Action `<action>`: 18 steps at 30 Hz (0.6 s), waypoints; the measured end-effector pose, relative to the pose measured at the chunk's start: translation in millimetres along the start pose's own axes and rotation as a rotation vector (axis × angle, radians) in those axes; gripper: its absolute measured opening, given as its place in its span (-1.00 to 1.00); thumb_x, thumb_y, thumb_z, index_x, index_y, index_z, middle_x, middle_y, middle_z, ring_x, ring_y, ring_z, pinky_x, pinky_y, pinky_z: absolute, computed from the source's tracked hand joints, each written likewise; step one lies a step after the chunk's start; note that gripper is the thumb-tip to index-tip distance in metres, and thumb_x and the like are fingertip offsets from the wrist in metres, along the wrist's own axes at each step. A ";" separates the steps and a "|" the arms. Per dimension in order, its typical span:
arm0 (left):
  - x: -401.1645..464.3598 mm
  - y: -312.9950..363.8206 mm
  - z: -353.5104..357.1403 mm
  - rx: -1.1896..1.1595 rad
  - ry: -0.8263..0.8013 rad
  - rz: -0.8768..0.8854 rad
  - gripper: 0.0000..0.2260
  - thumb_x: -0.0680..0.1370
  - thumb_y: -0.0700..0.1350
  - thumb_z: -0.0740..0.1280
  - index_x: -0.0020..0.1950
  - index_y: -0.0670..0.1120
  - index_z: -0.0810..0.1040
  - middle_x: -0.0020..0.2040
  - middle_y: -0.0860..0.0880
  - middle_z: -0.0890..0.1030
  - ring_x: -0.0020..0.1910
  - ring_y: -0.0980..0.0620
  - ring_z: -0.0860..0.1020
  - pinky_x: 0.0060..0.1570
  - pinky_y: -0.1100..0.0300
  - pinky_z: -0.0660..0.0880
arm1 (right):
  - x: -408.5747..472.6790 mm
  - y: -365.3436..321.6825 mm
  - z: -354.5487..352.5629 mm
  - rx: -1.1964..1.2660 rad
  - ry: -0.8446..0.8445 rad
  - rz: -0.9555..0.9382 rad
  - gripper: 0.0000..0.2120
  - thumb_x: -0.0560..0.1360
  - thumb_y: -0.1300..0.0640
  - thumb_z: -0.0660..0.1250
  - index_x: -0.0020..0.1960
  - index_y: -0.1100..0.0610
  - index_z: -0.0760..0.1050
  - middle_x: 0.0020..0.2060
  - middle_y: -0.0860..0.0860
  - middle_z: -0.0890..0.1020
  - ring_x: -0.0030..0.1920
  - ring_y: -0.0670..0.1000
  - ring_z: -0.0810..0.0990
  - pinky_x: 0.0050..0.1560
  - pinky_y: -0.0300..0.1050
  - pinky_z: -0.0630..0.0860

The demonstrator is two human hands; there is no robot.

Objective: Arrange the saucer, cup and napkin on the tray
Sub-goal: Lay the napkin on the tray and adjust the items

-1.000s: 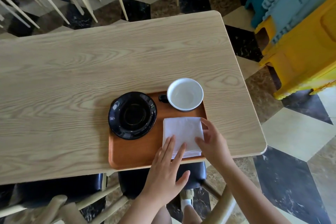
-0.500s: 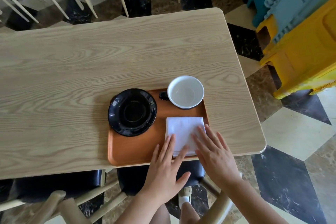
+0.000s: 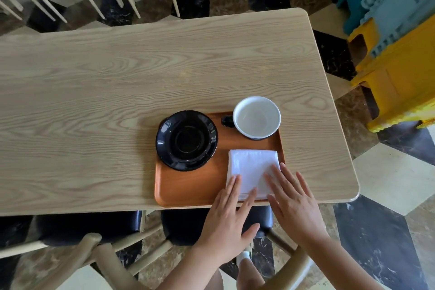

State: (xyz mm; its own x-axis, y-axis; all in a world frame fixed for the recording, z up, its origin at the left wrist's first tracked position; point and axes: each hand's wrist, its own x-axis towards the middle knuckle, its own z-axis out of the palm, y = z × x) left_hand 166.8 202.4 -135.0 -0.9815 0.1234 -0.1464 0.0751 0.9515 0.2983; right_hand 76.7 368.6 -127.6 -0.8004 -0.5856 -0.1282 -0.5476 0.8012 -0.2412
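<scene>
Napkin (image 3: 253, 170) lies folded in the tray's (image 3: 188, 193) near-right corner, both hands flat on its near edge, left hand (image 3: 227, 216) and right hand (image 3: 293, 202) with fingers spread, pressing rather than gripping anything. Saucer (image 3: 186, 140) sits far-left, overhanging the tray rim; cup (image 3: 257, 117) is far-right, beside the saucer and not on it, so smoothing looks like the step in hand, likely cup-onto-saucer next. Tray sits at the desk's (image 3: 117, 77) near edge; plenty of free room behind.
</scene>
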 end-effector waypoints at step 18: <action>-26.1 -138.3 -65.0 0.131 -0.016 -0.221 -0.48 0.54 0.15 0.04 0.39 -0.10 0.38 0.42 -0.20 0.35 0.43 -0.14 0.27 0.30 -0.15 0.35 | 86.7 -115.7 1.8 -0.017 0.074 -0.139 -0.62 0.44 0.09 0.09 0.16 0.12 0.54 0.16 0.16 0.61 0.24 0.18 0.52 0.22 0.13 0.46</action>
State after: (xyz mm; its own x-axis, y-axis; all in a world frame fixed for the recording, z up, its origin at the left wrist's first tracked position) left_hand 170.5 49.3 -111.1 -0.9738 -0.0882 -0.2097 -0.1177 0.9842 0.1323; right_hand 71.1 225.0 -112.6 -0.7320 -0.6809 -0.0229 -0.6581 0.7153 -0.2349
